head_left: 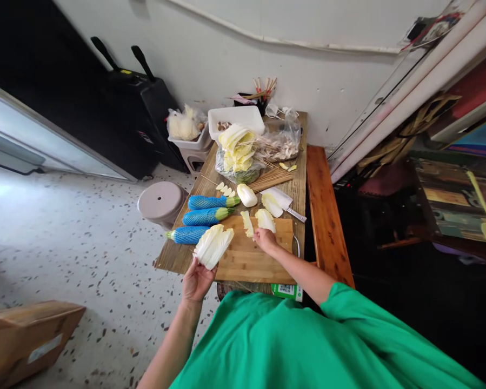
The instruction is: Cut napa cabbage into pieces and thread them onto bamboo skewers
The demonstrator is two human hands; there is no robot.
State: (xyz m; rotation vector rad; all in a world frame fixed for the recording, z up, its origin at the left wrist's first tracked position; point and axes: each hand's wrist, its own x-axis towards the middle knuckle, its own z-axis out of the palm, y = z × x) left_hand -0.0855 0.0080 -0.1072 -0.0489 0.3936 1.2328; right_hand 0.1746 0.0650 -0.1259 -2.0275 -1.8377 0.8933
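Note:
My left hand (198, 278) holds a stack of pale napa cabbage leaves (213, 246) by its lower end, over the left edge of the wooden cutting board (243, 265). On the board's far part, my right hand (264, 239) closes its fingers at the base of a cabbage leaf (265, 220). A narrow strip of cabbage (247, 222) lies just left of those fingers. Beyond the board rests a cleaver (284, 200) with a cabbage leaf on its blade, beside a small cabbage heart (246, 195).
Several zucchini in blue netting (202, 217) lie left of the board. Behind are bamboo skewers (273, 178), bagged cabbage (238, 148), bagged mushrooms (283, 145) and a white tub (235, 118). A round stool (161, 201) stands left, a wooden bench (327, 210) right.

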